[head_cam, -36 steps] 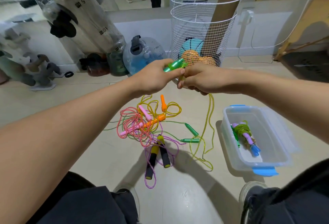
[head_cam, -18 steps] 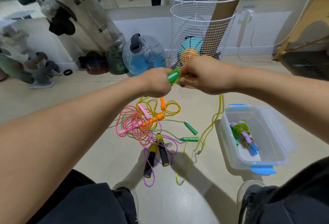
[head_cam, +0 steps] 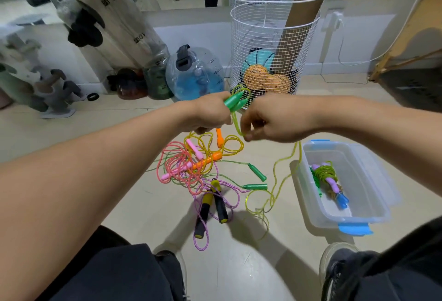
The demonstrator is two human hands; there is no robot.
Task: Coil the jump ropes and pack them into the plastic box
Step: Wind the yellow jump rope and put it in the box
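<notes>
- The left hand (head_cam: pixel 210 116) is clenched round the two green handles (head_cam: pixel 235 102) of the yellow rope (head_cam: pixel 275 181), held side by side above the floor (head_cam: pixel 143 205).
- The right hand (head_cam: pixel 270 121) pinches the rope just below the handles with its fingers (head_cam: pixel 248 136); one small loop stands above the handles, and the rest trails down to the floor beside the box (head_cam: pixel 373 217).
- The box sits open on the floor to the right, with one coiled bundle (head_cam: pixel 328 180) already inside.
- The pile (head_cam: pixel 191 169) of pink, orange, green and purple ropes lies loose on the floor between the hands and the feet.
- Risk: the trailing slack lies kinked near the pile's green handle (head_cam: pixel 256 186); pulling it in fast could snag that rope and drag it along.
- Risk: the rope looks springy, so if the pinch slackens the loop may pop open.
- Risk: the slack runs along the box wall; a hard tug could catch its corner and shift the box.
</notes>
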